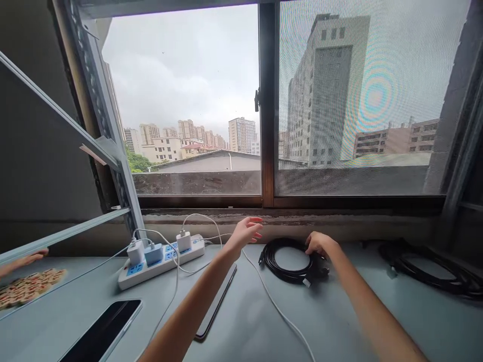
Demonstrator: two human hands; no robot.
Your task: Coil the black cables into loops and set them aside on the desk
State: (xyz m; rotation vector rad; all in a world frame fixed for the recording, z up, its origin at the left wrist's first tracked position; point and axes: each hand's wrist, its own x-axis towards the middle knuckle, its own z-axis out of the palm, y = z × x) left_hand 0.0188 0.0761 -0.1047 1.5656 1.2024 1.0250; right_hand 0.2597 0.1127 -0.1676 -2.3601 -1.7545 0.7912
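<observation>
My left hand (246, 233) hovers over the back of the table with its fingers apart and nothing in them. It is to the left of a coil of black cable (281, 271), not touching it. My right hand (320, 243) has its fingers curled over the coil's far right edge, and part of the grip is hidden. The coil lies on the table, with a dark connector at its left side and a pale tag (306, 282) at the front. Under my left forearm is a dark-edged tablet or phone (217, 306), partly covered.
A white power strip (162, 269) with plugged-in chargers stands at left, its thin white cables (269, 296) crossing the table. A phone (105, 329) lies in front. Another black cable coil (433, 271) is at right. Far left, another person's hand (32, 258) is above small wooden pieces (33, 287).
</observation>
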